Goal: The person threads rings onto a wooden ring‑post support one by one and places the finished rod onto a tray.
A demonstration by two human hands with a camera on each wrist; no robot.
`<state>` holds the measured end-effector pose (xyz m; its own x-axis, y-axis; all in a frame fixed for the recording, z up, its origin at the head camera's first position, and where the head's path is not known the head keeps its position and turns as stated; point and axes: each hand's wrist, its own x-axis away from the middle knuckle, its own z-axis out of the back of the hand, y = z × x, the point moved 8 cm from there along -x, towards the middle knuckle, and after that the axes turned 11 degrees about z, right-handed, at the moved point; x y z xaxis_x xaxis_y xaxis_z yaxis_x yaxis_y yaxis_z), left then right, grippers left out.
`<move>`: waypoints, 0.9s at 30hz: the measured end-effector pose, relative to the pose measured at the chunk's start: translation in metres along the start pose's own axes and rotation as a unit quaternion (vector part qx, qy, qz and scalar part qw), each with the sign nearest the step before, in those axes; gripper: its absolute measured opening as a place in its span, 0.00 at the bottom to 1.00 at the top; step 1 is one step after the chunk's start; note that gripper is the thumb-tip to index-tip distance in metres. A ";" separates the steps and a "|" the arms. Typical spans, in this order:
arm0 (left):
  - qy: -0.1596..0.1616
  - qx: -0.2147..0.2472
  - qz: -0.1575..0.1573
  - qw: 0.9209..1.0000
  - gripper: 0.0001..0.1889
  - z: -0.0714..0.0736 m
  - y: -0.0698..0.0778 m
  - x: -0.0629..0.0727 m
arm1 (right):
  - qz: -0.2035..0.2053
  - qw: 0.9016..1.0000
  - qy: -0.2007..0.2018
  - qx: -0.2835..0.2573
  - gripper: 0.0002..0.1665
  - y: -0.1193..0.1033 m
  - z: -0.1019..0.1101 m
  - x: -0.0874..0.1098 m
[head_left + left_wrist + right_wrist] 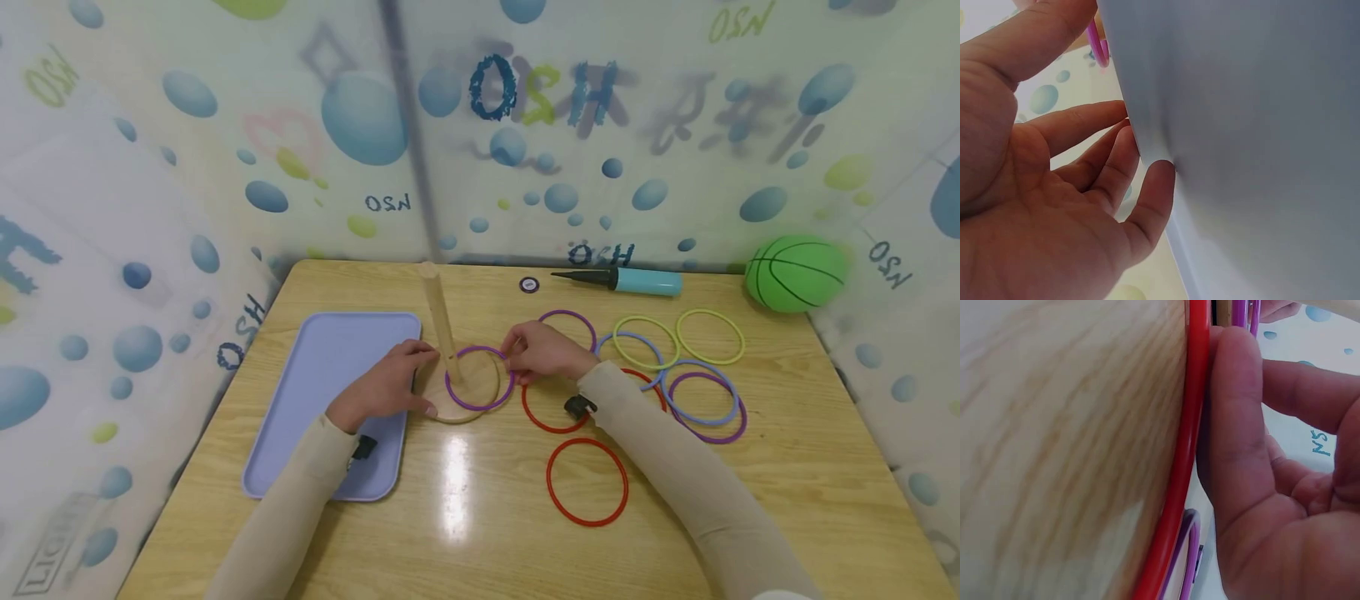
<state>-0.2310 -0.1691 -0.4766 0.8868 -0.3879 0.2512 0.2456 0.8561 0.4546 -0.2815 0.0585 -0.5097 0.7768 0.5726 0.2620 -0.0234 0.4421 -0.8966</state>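
Note:
A wooden pole (440,317) stands upright on a round wooden base (448,410) in the head view. My left hand (386,379) is at the base's left side, thumb and forefinger spread apart along its edge. In the left wrist view its fingers (1150,200) reach past the edge of the tray. A purple ring (480,408) lies over the base, and its left side overlaps the pole's foot. With thumb and fingertips, my right hand (551,350) pinches that ring's right side. The right wrist view shows a red ring (1192,412) close beside this hand.
The lavender tray (337,350) lies left of the base. Right of it, several red, yellow, blue and purple rings spread out, including a red ring (551,492) nearer the front. Along the back are a small dark disc (529,285), a pump (647,282) and a green ball (797,273).

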 end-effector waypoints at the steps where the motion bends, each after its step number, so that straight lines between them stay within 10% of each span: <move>1: 0.000 -0.001 0.000 1.000 0.51 0.000 0.000 0.000 | 0.001 1.000 0.000 -0.002 0.13 0.000 0.001 0.001; 16: -0.013 0.004 0.018 1.000 0.51 -0.002 0.000 0.004 | 0.081 0.996 0.010 0.033 0.21 -0.004 0.035 0.019; 27: -0.013 -0.012 0.008 1.000 0.51 0.002 0.007 0.000 | 0.126 0.976 0.111 0.140 0.19 -0.002 0.088 0.030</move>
<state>-0.2297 -0.1640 -0.4719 0.8804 -0.3825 0.2802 0.2412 0.8701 0.4297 -0.3132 0.1360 -0.4690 0.8408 0.5373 -0.0656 -0.3777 0.4956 -0.7821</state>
